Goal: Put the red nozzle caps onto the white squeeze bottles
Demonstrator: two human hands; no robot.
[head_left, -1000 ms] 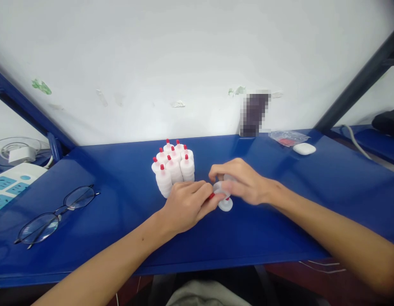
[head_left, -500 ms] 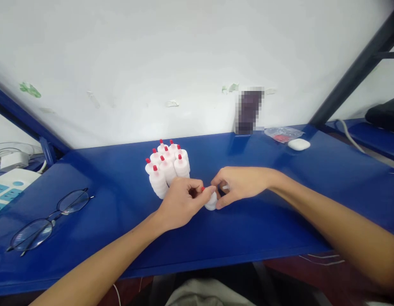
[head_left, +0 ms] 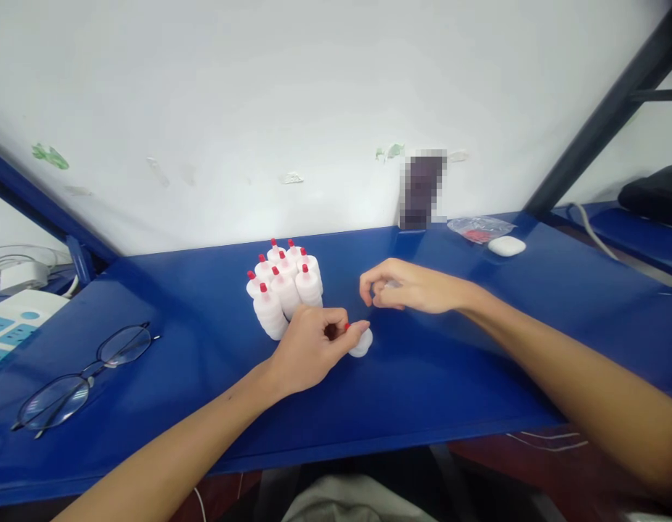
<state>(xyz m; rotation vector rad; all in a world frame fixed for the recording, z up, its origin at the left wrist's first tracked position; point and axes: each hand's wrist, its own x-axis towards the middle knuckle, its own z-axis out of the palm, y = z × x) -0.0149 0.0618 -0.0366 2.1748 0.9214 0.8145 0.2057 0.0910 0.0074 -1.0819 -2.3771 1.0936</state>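
A small white squeeze bottle (head_left: 361, 344) stands on the blue table, partly hidden by my left hand (head_left: 308, 344). The thumb and index finger of that hand pinch the bottle's red tip. Up and to the right of the bottle, apart from it, my right hand (head_left: 404, 284) hovers with its fingers curled in. A small pale, translucent piece (head_left: 391, 285) shows inside those fingers; its kind I cannot make out. Left of the hands, several white bottles with red tips (head_left: 285, 290) stand upright in a tight group.
Eyeglasses (head_left: 85, 380) lie at the left, near a white and blue power strip (head_left: 20, 322). By the wall are a pixelated dark upright object (head_left: 421, 190), a clear bag with red pieces (head_left: 480, 230) and a white rounded case (head_left: 507, 246). The table's front edge (head_left: 390, 442) is close.
My right hand has let go of the bottle's side and moved up and away from it. My left hand stays at the red tip.
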